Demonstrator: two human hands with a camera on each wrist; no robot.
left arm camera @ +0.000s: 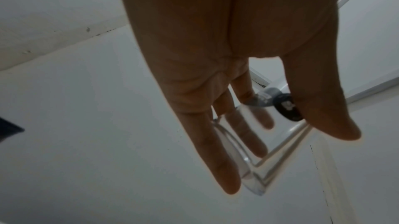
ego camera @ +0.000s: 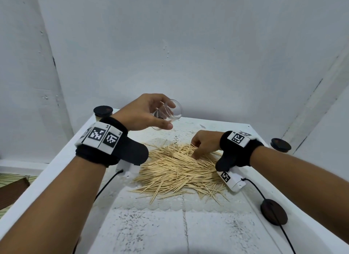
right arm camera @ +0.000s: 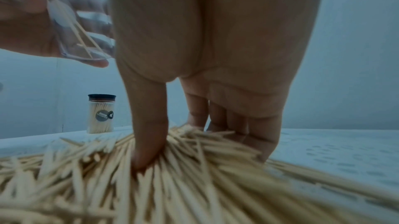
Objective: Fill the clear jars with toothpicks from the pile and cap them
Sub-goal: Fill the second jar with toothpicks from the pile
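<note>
My left hand [ego camera: 166, 114] grips a clear jar [ego camera: 175, 110] in the air behind the toothpick pile [ego camera: 175, 172], tilted with its open mouth facing right. The right wrist view shows a few toothpicks lying inside the jar [right arm camera: 86, 46]. In the left wrist view my thumb and fingers wrap the jar [left arm camera: 257, 176]. My right hand [ego camera: 196, 149] is down in the far side of the pile, fingers curled. Its thumb [right arm camera: 149, 151] and fingers [right arm camera: 254, 135] close around a bunch of toothpicks [right arm camera: 194, 168].
A filled jar with a dark cap [ego camera: 103, 113] stands at the table's back left corner, also seen in the right wrist view [right arm camera: 101, 114]. One dark lid [ego camera: 280, 144] lies at the right edge, another [ego camera: 273, 212] nearer the front right. Wrist-camera cables trail across the white table [ego camera: 151, 231].
</note>
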